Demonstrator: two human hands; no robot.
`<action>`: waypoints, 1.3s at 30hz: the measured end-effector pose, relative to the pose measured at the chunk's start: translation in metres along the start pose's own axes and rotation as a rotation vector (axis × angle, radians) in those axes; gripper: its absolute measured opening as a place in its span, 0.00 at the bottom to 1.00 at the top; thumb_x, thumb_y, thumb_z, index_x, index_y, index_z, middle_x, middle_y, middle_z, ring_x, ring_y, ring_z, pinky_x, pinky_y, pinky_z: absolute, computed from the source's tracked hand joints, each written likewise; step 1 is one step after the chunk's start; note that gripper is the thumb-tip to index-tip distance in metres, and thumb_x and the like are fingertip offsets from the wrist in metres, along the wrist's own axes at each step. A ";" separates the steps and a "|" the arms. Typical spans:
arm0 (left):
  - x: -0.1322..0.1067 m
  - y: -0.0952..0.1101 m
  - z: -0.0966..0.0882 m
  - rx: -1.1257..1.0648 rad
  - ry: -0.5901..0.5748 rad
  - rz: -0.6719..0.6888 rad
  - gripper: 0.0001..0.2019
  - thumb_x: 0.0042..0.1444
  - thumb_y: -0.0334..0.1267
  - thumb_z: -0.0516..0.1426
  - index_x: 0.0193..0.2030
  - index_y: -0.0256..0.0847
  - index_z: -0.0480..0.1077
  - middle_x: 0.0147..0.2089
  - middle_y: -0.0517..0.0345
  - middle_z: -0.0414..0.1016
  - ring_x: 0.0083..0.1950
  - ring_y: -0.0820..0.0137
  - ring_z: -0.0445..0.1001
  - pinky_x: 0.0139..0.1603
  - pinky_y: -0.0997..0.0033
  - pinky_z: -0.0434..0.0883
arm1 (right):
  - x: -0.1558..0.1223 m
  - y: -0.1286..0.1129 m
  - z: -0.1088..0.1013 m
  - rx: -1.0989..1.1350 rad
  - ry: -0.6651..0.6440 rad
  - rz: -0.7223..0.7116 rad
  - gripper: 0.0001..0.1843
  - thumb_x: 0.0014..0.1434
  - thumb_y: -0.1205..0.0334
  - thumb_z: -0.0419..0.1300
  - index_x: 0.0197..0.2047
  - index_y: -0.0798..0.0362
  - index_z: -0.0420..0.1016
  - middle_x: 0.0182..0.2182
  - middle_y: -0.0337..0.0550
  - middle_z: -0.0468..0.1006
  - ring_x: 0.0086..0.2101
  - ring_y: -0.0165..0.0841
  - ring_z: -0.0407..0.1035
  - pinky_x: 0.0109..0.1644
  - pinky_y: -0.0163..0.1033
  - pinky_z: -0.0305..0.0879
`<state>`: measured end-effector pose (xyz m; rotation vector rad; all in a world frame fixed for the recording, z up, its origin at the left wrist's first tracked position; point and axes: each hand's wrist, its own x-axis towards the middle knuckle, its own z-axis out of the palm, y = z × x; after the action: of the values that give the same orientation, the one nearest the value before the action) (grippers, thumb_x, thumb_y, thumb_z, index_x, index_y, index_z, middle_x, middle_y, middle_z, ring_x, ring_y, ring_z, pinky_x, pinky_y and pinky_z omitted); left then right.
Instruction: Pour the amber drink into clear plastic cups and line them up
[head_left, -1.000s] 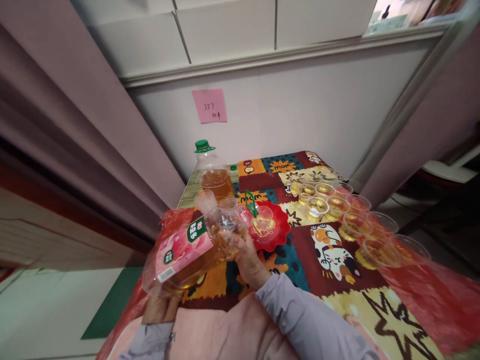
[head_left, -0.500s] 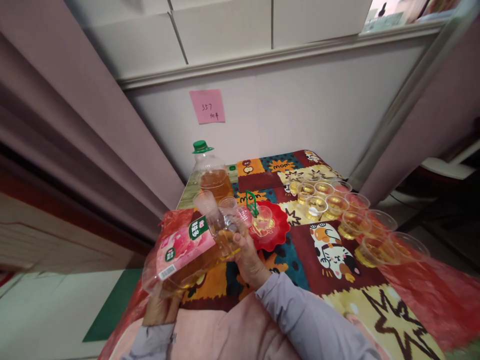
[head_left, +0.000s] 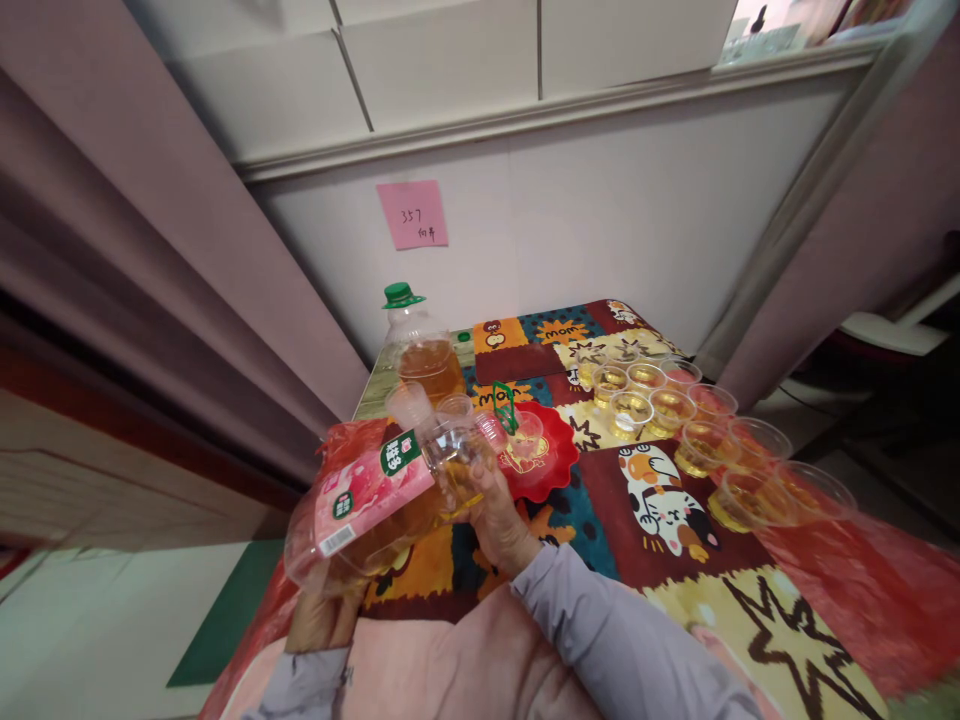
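A large clear juice bottle (head_left: 379, 490) with a pink label lies tilted in both hands, its neck toward the upper right and amber liquid inside. My left hand (head_left: 324, 610) is closed under its base, with the fingers partly hidden. My right hand (head_left: 499, 515) grips the bottle near its shoulder. The bottle's mouth is at a clear plastic cup (head_left: 531, 432) on a red scalloped plate (head_left: 551, 470); I cannot tell whether liquid is flowing. A green plastic loop (head_left: 505, 408) stands by the mouth.
Behind stands a second juice bottle (head_left: 431, 368) with a green cap, near empty-looking cups (head_left: 456, 408). Several clear cups (head_left: 671, 412) of pale yellow liquid are grouped at the right. A patterned cloth (head_left: 600, 530) covers the table against a white wall (head_left: 570, 220).
The bottle and both hands keep almost the same place. The liquid near the bottle's shoulder looks slightly different, and my right fingers have shifted a little.
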<state>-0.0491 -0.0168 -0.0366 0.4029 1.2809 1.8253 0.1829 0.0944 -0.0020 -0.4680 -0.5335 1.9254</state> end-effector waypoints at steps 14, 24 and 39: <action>0.001 0.000 -0.002 -0.108 0.063 -0.115 0.34 0.52 0.38 0.74 0.67 0.47 0.77 0.63 0.49 0.84 0.73 0.48 0.74 0.63 0.56 0.80 | 0.002 0.000 -0.003 -0.018 0.029 0.018 0.47 0.50 0.32 0.75 0.66 0.45 0.70 0.55 0.48 0.85 0.40 0.41 0.82 0.27 0.38 0.80; -0.001 0.006 0.006 -0.134 0.102 -0.121 0.38 0.51 0.33 0.73 0.71 0.49 0.76 0.61 0.49 0.85 0.64 0.46 0.82 0.53 0.58 0.85 | 0.000 -0.003 0.001 -0.029 0.034 0.009 0.46 0.51 0.31 0.73 0.67 0.43 0.72 0.52 0.46 0.86 0.40 0.42 0.83 0.29 0.40 0.82; 0.002 0.003 -0.003 -0.135 0.033 -0.170 0.37 0.52 0.36 0.73 0.71 0.42 0.76 0.64 0.40 0.83 0.71 0.40 0.75 0.62 0.47 0.81 | 0.000 -0.002 -0.001 -0.011 0.045 -0.001 0.41 0.52 0.31 0.73 0.62 0.43 0.74 0.55 0.47 0.84 0.46 0.44 0.82 0.34 0.44 0.85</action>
<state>-0.0536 -0.0171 -0.0357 0.1849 1.1691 1.7680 0.1848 0.0950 -0.0015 -0.5167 -0.5149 1.9071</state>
